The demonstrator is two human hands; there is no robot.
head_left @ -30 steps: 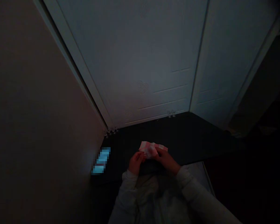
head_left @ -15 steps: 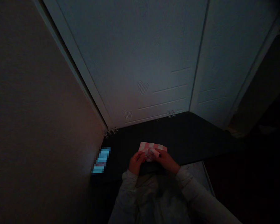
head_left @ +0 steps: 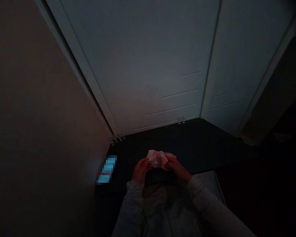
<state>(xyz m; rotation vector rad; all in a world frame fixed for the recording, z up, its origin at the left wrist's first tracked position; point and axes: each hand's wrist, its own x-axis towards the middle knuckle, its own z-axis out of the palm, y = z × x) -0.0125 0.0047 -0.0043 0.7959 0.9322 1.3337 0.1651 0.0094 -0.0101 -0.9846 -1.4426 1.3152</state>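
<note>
A pink-and-white striped sheet (head_left: 160, 158), paper or cloth, is bunched up over the dark table. My left hand (head_left: 141, 170) pinches its left side with bent fingers. On the other side, my right hand (head_left: 177, 168) grips the sheet's right part, fingers closed round its folded edge. A pale, rounded bulge stands up in the middle of the sheet; whether it is a fold or a wrapped object I cannot tell in the dim light.
The black table (head_left: 194, 141) meets a pale panel (head_left: 148, 59) with heart patterns. Small glassy things (head_left: 117, 139) stand along its back edge, with more (head_left: 181, 120) further right. A blurred-out lit screen (head_left: 107, 170) is at the left, beside the wall (head_left: 51, 131).
The near part of the striped sheet has been folded up over its middle. The dark-tipped item by my right hand no longer shows. My left hand has shifted slightly left.
</note>
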